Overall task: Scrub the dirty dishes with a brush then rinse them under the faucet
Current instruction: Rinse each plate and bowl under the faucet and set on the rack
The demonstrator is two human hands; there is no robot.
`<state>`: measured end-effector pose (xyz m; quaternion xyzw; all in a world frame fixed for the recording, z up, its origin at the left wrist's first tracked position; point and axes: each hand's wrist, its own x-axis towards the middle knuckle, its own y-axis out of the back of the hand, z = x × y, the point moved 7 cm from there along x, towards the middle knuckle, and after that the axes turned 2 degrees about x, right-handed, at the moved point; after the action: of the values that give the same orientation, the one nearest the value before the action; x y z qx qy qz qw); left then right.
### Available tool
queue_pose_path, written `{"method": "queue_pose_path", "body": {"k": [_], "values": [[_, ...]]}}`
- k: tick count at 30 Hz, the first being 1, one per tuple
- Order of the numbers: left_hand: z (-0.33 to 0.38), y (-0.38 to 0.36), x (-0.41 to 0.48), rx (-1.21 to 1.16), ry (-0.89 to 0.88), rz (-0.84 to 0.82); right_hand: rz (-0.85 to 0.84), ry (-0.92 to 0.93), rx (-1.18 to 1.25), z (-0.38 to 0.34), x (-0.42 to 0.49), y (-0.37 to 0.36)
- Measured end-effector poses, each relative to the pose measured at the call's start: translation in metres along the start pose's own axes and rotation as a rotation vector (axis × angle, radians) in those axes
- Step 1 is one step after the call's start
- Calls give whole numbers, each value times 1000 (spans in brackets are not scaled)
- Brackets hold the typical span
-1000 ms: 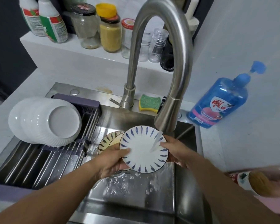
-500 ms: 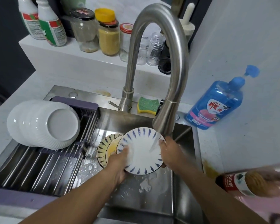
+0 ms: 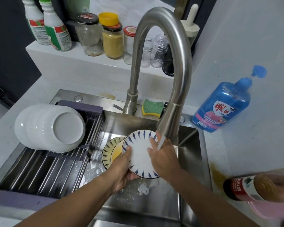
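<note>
Two hands meet over the sink (image 3: 191, 154) in front of you. At the near right, a brown bottle (image 3: 261, 187) lies blurred at the edge of view. Your left hand (image 3: 121, 171) grips the blue-patterned plate (image 3: 138, 159) by its near left rim, thumb curled onto the face, the other fingers underneath. Your right hand (image 3: 164, 156) lies on the plate's right side, fingers spread and fairly straight, pressing flat on the white face. The plate is tilted above the wet sink floor, just below the spout. Water (image 3: 160, 143) falls from the faucet (image 3: 170, 63) onto your right hand. Just left of the plate, two yellow-patterned plates (image 3: 110, 151) sit partly hidden behind it. Farther left, a drying rack (image 3: 39, 174) spans the sink and carries a stack of white bowls (image 3: 64, 128) lying on its side. Beyond, a green and yellow sponge (image 3: 152, 107) sits beside the faucet base, a blue soap bottle (image 3: 223, 105) stands at the right, and jars (image 3: 112, 41) line the far shelf (image 3: 72, 58).
</note>
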<state>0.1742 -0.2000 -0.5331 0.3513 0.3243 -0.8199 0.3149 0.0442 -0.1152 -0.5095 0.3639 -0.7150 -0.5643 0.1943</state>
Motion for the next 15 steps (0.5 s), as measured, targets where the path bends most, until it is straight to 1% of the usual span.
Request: {"method": "queue_pose_path", "body": {"k": [1,2,4,6,7,9,11,13,15], "values": [[-1,-4,-2,8,5,-24,-17,66,-52,-6,1,-7],[-1,-9,-4,21,4,-53,-72,103,-55,-13,0,-13],[-1,-17,-6,85,-3,-103,-198,154,105,-26,-7,-19],[2,-16,-4,130,-14,-108,-295,267,267,-45,-22,-16],[4,-14,-1,123,-11,-100,-316,334,309,-52,-31,-11],[11,-4,8,99,-8,-56,-312,435,312,-50,-48,-5],[20,7,17,130,-7,-2,-277,419,244,-25,-55,-2],[27,13,22,177,28,18,-202,403,193,0,-54,3],[30,13,23,205,99,14,-116,366,245,13,-50,12]]}}
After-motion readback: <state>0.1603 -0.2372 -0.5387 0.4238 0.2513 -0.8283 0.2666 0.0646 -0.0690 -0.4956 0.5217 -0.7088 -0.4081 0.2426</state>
